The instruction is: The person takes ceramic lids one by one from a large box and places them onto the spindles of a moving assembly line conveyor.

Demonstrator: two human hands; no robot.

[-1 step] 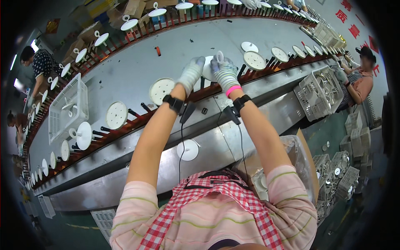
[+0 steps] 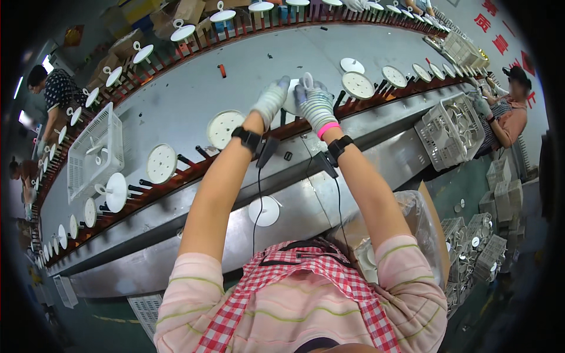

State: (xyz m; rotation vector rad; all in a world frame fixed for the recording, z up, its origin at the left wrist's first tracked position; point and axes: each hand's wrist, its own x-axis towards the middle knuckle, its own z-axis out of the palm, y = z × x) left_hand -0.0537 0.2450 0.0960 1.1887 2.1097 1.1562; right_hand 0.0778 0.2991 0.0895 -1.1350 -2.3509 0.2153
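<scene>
Over the near side of the grey table, a white round disc with an upright ring is between my hands. My left hand, in a striped pale glove, grips its left edge. My right hand, gloved with a pink band at the wrist, has its fingers closed at the disc's right side, by the ring. Fingertips partly hide the disc. To the left, a white disc with small holes sits on the holder row; another holed disc is at the right. Behind that lies a smaller white disc.
Red-and-black pegs carry more discs in a curved line around the table. A white basket stands at left, another at right beside a co-worker. One disc lies on the metal ledge. A plastic-lined carton is near my right elbow.
The near row of discs and pegs has shifted slightly left. My hands keep hold of the same disc, with hardly any movement.
</scene>
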